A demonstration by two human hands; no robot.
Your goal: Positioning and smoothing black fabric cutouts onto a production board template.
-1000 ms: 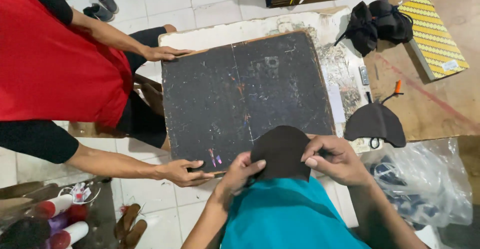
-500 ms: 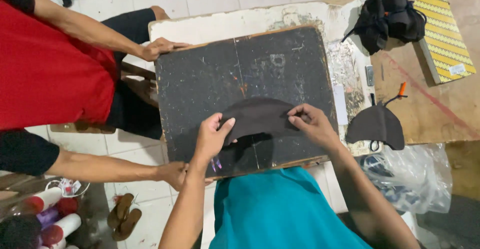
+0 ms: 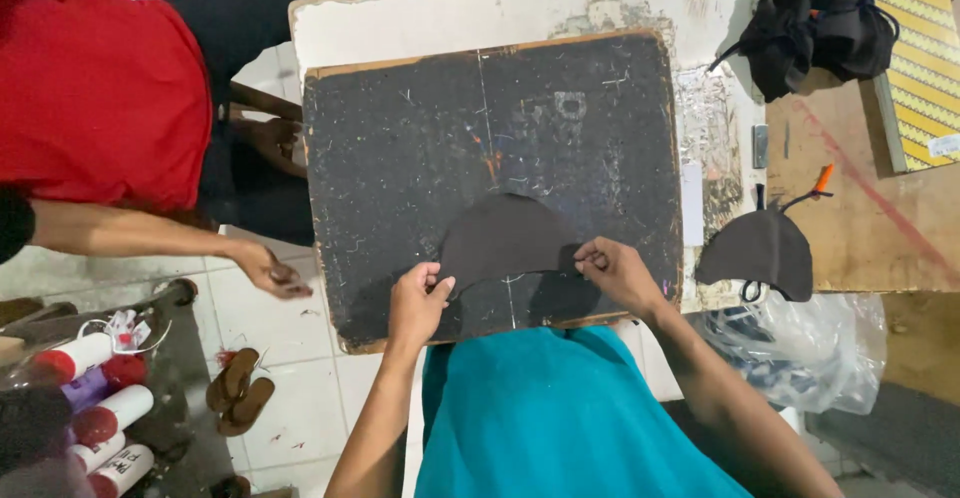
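A dark curved piece of fabric (image 3: pixel 505 238) lies flat on a scratched black board (image 3: pixel 420 148) that rests on a worn white table (image 3: pixel 450 13). My left hand (image 3: pixel 417 303) pinches the fabric's left corner against the board. The right corner is pinched the same way by my right hand (image 3: pixel 612 270). My teal shirt fills the lower middle of the view.
A person in a red shirt (image 3: pixel 95 98) stands at the left, one hand (image 3: pixel 265 270) hanging off the board's left edge. Another dark fabric piece (image 3: pixel 760 253) lies at the right, a black fabric pile (image 3: pixel 815 23) and patterned yellow box (image 3: pixel 920 53) beyond. Sandals (image 3: pixel 235 390) lie on the floor.
The other person's hands have let go of the board's left edge. My hands slid the dark fabric piece down toward the board's near edge and now hold it at both corners.
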